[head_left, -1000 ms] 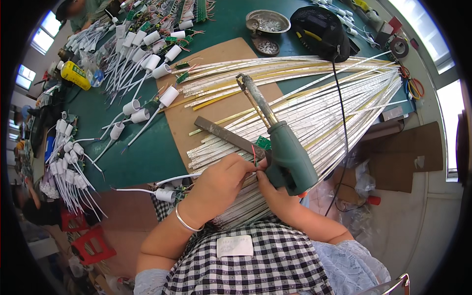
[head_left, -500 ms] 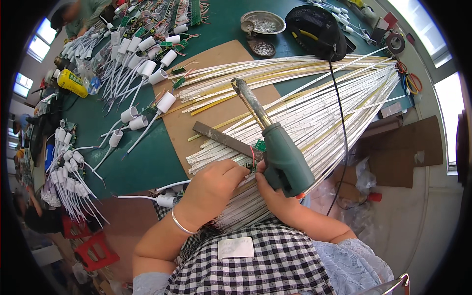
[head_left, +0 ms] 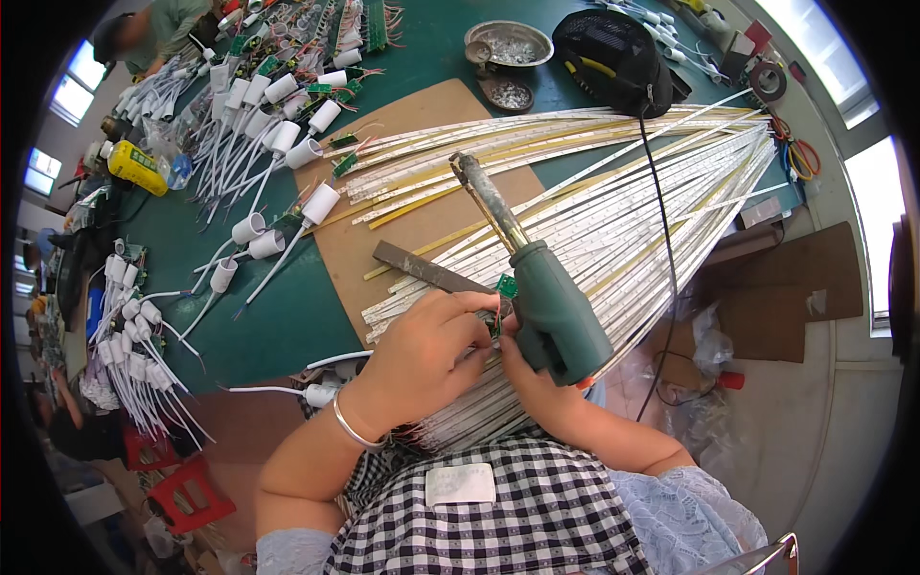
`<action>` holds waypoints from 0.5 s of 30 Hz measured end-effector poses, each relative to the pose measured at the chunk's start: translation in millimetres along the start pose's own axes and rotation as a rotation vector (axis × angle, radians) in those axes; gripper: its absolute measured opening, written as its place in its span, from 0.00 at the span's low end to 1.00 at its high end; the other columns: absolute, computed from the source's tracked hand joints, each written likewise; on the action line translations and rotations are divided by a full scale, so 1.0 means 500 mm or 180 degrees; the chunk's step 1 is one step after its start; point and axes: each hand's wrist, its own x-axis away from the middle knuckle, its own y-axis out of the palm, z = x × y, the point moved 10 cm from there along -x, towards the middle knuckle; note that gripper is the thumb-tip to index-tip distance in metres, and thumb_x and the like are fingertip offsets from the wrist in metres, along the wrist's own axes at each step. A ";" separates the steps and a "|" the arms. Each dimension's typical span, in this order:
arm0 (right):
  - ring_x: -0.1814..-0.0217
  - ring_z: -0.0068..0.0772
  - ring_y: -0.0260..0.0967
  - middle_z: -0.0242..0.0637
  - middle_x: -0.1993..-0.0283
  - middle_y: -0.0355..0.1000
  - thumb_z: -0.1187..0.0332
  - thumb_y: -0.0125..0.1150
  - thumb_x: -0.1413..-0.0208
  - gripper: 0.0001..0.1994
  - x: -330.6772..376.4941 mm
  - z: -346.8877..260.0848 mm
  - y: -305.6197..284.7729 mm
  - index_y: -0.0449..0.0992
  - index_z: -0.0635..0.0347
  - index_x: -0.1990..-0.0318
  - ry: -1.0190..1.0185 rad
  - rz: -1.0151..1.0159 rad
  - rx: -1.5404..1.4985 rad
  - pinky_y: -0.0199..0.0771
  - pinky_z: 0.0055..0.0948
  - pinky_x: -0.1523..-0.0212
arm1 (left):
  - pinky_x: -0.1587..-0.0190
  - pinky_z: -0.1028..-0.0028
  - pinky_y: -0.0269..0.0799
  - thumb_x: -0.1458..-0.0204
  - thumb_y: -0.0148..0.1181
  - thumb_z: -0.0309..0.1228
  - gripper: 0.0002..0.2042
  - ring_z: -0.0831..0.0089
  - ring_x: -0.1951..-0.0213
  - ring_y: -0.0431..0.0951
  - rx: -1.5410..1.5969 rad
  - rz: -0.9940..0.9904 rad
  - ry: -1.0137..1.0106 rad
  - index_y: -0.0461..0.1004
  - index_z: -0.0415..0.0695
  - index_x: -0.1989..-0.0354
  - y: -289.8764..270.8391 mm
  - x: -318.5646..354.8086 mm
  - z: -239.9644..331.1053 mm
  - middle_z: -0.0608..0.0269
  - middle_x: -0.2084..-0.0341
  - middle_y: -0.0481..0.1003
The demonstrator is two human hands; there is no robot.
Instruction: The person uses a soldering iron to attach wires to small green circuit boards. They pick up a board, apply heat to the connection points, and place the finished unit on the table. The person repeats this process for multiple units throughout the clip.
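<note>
Board [head_left: 494,328], between left hand [head_left: 425,347] and right hand [head_left: 539,385]

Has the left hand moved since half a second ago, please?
Yes, the left hand moved forward, away from the body; it now overlaps the right end of the dark flat bar.

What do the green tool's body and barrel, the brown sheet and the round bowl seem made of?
Tool body: likely moulded plastic; matte green, smoothly rounded.
Barrel: apparently metal; dull grey and stained, brassy near the body.
Brown sheet: perhaps cardboard or fibreboard; flat, matte tan.
Bowl: probably metal; greyish, its rim catching light.
</note>
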 end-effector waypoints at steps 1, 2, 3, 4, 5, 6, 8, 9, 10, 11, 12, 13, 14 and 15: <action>0.60 0.39 0.70 0.38 0.63 0.72 0.77 0.63 0.56 0.13 0.001 -0.002 0.002 0.73 0.61 0.60 -0.0074 -0.0012 0.0152 0.67 0.33 0.56 | 0.67 0.72 0.72 0.62 0.60 0.19 0.07 0.65 0.69 0.74 0.0263 -0.0113 -0.0287 0.72 0.40 0.73 0.006 0.001 -0.018 0.57 0.61 0.72; 0.59 0.40 0.69 0.39 0.63 0.72 0.77 0.63 0.57 0.14 0.001 -0.004 0.003 0.73 0.61 0.60 -0.0080 -0.0035 0.0149 0.66 0.34 0.55 | 0.68 0.73 0.71 0.61 0.60 0.19 0.06 0.67 0.69 0.74 0.0526 -0.0223 -0.0575 0.72 0.40 0.73 0.012 0.003 -0.035 0.57 0.62 0.72; 0.58 0.41 0.69 0.39 0.62 0.72 0.77 0.64 0.57 0.14 -0.004 -0.013 0.001 0.73 0.61 0.60 -0.0088 -0.0053 0.0156 0.66 0.35 0.54 | 0.68 0.74 0.71 0.60 0.59 0.19 0.05 0.70 0.69 0.74 0.0795 -0.0331 -0.0854 0.71 0.39 0.73 0.018 0.005 -0.051 0.58 0.63 0.72; 0.57 0.42 0.68 0.39 0.62 0.72 0.76 0.64 0.58 0.15 -0.006 -0.018 0.001 0.74 0.61 0.59 -0.0097 -0.0071 0.0162 0.65 0.36 0.53 | 0.68 0.75 0.71 0.60 0.59 0.19 0.05 0.71 0.69 0.73 0.0901 -0.0395 -0.0902 0.71 0.39 0.73 0.018 0.004 -0.054 0.59 0.63 0.72; 0.57 0.42 0.68 0.40 0.61 0.72 0.76 0.64 0.58 0.15 -0.003 -0.006 0.002 0.74 0.60 0.59 0.0021 -0.0087 0.0150 0.65 0.35 0.53 | 0.69 0.76 0.71 0.59 0.58 0.19 0.05 0.73 0.69 0.73 0.1008 -0.0460 -0.0949 0.71 0.39 0.72 0.017 0.003 -0.057 0.59 0.64 0.71; 0.57 0.42 0.69 0.40 0.60 0.73 0.76 0.64 0.58 0.15 0.002 0.008 0.003 0.74 0.60 0.58 0.0140 -0.0097 0.0135 0.65 0.35 0.53 | 0.69 0.77 0.70 0.58 0.58 0.19 0.05 0.75 0.69 0.73 0.1112 -0.0531 -0.0993 0.70 0.38 0.71 0.020 0.004 -0.058 0.60 0.64 0.71; 0.57 0.42 0.69 0.40 0.60 0.72 0.76 0.63 0.58 0.15 0.006 0.012 0.003 0.75 0.59 0.58 0.0179 -0.0097 0.0098 0.66 0.35 0.54 | 0.69 0.77 0.70 0.58 0.57 0.19 0.05 0.76 0.70 0.72 0.1213 -0.0606 -0.1164 0.70 0.38 0.71 0.032 0.010 -0.070 0.60 0.64 0.70; 0.57 0.43 0.69 0.40 0.60 0.72 0.76 0.63 0.58 0.15 0.001 0.000 0.002 0.75 0.59 0.59 0.0092 -0.0084 0.0071 0.66 0.36 0.54 | 0.69 0.77 0.70 0.58 0.57 0.19 0.06 0.76 0.70 0.72 0.1256 -0.0642 -0.1245 0.70 0.38 0.71 0.038 0.013 -0.078 0.61 0.65 0.70; 0.57 0.43 0.69 0.40 0.60 0.72 0.76 0.63 0.58 0.15 -0.002 -0.009 0.002 0.75 0.58 0.59 0.0005 -0.0072 0.0045 0.66 0.36 0.54 | 0.69 0.75 0.71 0.58 0.57 0.19 0.05 0.71 0.70 0.73 0.1159 -0.0538 -0.1103 0.69 0.38 0.72 0.034 0.010 -0.074 0.59 0.66 0.70; 0.58 0.44 0.69 0.40 0.61 0.72 0.77 0.62 0.57 0.14 -0.002 -0.013 0.002 0.75 0.59 0.59 -0.0057 -0.0047 0.0091 0.67 0.36 0.55 | 0.68 0.72 0.71 0.59 0.58 0.19 0.05 0.65 0.71 0.73 0.1061 -0.0433 -0.0960 0.69 0.38 0.73 0.032 0.008 -0.068 0.57 0.68 0.69; 0.58 0.44 0.69 0.40 0.61 0.72 0.77 0.62 0.57 0.14 -0.001 -0.016 0.003 0.75 0.59 0.60 -0.0108 -0.0016 0.0151 0.67 0.37 0.56 | 0.68 0.69 0.72 0.60 0.58 0.20 0.05 0.60 0.71 0.74 0.0980 -0.0337 -0.0812 0.68 0.38 0.74 0.028 0.006 -0.060 0.55 0.70 0.69; 0.59 0.45 0.69 0.41 0.62 0.72 0.77 0.62 0.57 0.13 0.000 -0.020 0.002 0.75 0.59 0.60 -0.0159 0.0014 0.0210 0.68 0.37 0.57 | 0.68 0.70 0.71 0.59 0.58 0.20 0.06 0.60 0.71 0.74 0.0919 -0.0261 -0.0799 0.68 0.38 0.73 0.025 0.005 -0.057 0.55 0.70 0.69; 0.59 0.44 0.69 0.41 0.63 0.71 0.78 0.61 0.56 0.13 -0.002 -0.018 0.001 0.75 0.59 0.61 -0.0065 -0.0019 0.0159 0.69 0.36 0.58 | 0.69 0.70 0.71 0.59 0.58 0.20 0.06 0.60 0.72 0.74 0.0857 -0.0183 -0.0788 0.68 0.38 0.73 0.022 0.004 -0.055 0.55 0.70 0.70; 0.60 0.44 0.70 0.41 0.64 0.71 0.78 0.61 0.56 0.12 -0.006 -0.019 0.001 0.75 0.60 0.61 0.0023 -0.0065 0.0095 0.69 0.36 0.59 | 0.70 0.70 0.71 0.58 0.58 0.20 0.06 0.59 0.72 0.74 0.0782 -0.0095 -0.0786 0.68 0.38 0.72 0.017 0.004 -0.052 0.55 0.70 0.70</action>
